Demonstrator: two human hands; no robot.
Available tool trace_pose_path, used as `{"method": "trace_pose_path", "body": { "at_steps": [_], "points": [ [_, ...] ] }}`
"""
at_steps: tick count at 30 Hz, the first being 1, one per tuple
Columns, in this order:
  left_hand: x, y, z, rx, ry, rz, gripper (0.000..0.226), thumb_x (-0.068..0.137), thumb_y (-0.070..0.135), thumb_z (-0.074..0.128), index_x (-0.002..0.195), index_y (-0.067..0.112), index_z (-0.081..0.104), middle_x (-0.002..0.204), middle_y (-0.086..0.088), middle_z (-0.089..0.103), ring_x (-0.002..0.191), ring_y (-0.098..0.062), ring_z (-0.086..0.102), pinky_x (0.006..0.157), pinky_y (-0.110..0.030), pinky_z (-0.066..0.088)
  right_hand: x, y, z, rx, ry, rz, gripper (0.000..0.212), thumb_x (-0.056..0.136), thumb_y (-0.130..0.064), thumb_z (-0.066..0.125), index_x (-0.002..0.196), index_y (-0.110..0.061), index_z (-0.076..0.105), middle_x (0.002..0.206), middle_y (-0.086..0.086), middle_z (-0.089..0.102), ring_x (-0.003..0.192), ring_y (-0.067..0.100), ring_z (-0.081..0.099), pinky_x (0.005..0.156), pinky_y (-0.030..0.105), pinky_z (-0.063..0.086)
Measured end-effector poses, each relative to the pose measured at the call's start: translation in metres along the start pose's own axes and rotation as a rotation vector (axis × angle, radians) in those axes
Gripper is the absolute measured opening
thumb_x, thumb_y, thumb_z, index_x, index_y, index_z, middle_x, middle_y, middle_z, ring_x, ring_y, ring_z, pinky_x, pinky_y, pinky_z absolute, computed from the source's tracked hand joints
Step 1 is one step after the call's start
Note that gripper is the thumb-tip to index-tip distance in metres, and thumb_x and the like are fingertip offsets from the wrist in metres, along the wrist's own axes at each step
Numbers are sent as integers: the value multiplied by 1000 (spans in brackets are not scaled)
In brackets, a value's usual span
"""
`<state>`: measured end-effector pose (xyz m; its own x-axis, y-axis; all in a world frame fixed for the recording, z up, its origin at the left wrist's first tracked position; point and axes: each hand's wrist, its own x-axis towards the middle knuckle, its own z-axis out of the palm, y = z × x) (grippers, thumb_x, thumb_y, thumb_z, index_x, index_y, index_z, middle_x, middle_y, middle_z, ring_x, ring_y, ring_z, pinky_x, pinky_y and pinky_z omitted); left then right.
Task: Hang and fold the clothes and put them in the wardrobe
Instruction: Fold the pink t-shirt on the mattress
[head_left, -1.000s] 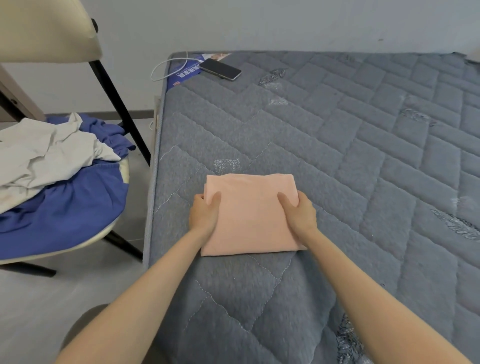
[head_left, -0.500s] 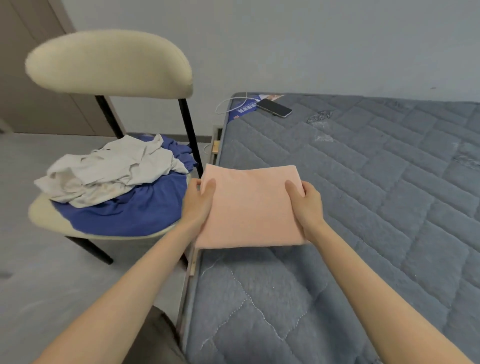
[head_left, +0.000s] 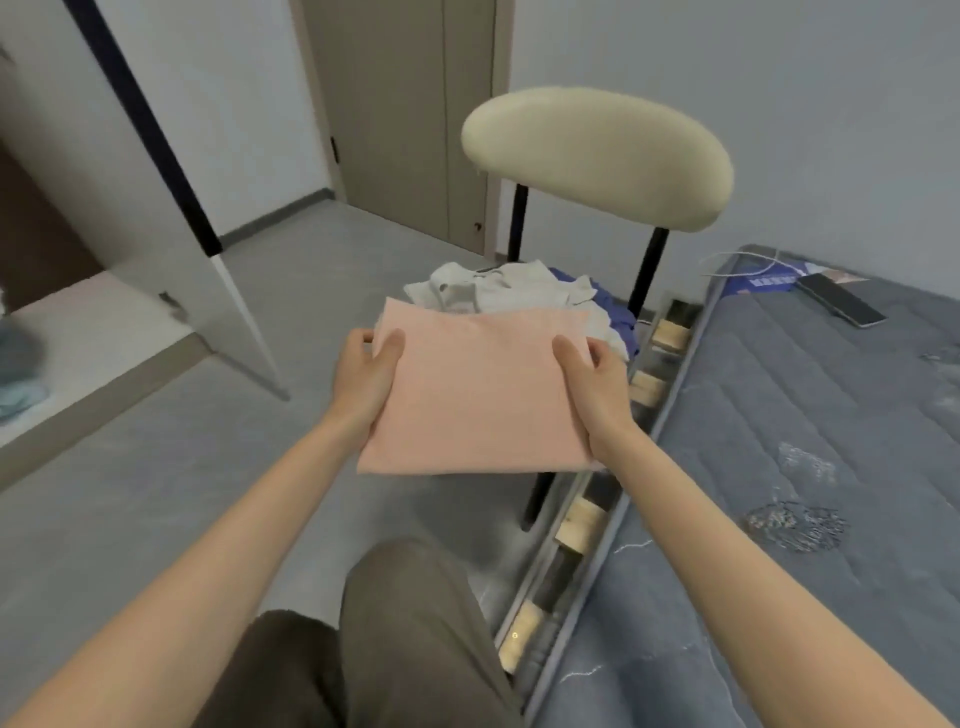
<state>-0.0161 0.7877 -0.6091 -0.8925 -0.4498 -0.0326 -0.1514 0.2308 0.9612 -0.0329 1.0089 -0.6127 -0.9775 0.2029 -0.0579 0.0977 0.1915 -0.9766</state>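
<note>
Clothes (head_left: 498, 291) on chair (head_left: 597, 156), mattress (head_left: 779, 415) R, wardrobe (head_left: 78, 322) prob. L.

Bare forearms, no sleeves; trousers (head_left: 410, 639) dark olive-brown, seemingly

The pink cloth (head_left: 478, 395) looks soft and matt. The mattress (head_left: 779, 457) is quilted cloth. The chair back (head_left: 597, 156) is smooth. The phone (head_left: 841, 307) shines.
</note>
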Motion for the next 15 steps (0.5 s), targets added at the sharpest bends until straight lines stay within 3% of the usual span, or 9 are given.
{"method": "trace_pose_path", "body": {
  "at_steps": [3, 5, 10, 13, 15],
  "points": [
    [17, -22, -61, -22, 87, -61, 21, 94, 35, 51, 99, 16, 46, 93, 3, 52, 90, -21, 53, 77, -35, 42, -6, -10, 67, -4, -75, -7, 31, 91, -39, 55, 116, -21, 51, 93, -16, 55, 84, 1, 51, 68, 24, 37],
    [31, -38, -102, -30, 142, -100, 22, 93, 36, 51, 100, 16, 46, 92, 4, 52, 92, -22, 53, 80, -36, 43, -10, -19, 113, -14, -141, -3, 30, 91, -37, 56, 115, -20, 51, 96, -12, 57, 86, 6, 53, 72, 26, 39],
    [68, -67, -195, -81, 226, -173, 18, 94, 36, 50, 94, 19, 44, 90, 3, 53, 84, -21, 54, 72, -34, 41, -20, -41, 224, -63, -242, -1, 36, 91, -36, 56, 119, -15, 51, 114, 0, 58, 103, 17, 55, 91, 34, 44],
    [82, -70, -246, -79, 307, -197, 17, 94, 35, 50, 93, 20, 42, 84, 5, 51, 76, -16, 52, 62, -30, 39, -33, -60, 281, -77, -292, -4, 32, 92, -34, 56, 115, -13, 51, 110, 1, 59, 98, 16, 55, 77, 26, 42],
    [87, -61, -282, -70, 348, -221, 18, 94, 35, 50, 93, 19, 42, 82, 6, 51, 72, -12, 50, 58, -28, 37, -44, -81, 313, -72, -335, 10, 33, 92, -32, 56, 116, -10, 52, 110, 4, 60, 98, 18, 57, 79, 28, 42]
  ]
}}
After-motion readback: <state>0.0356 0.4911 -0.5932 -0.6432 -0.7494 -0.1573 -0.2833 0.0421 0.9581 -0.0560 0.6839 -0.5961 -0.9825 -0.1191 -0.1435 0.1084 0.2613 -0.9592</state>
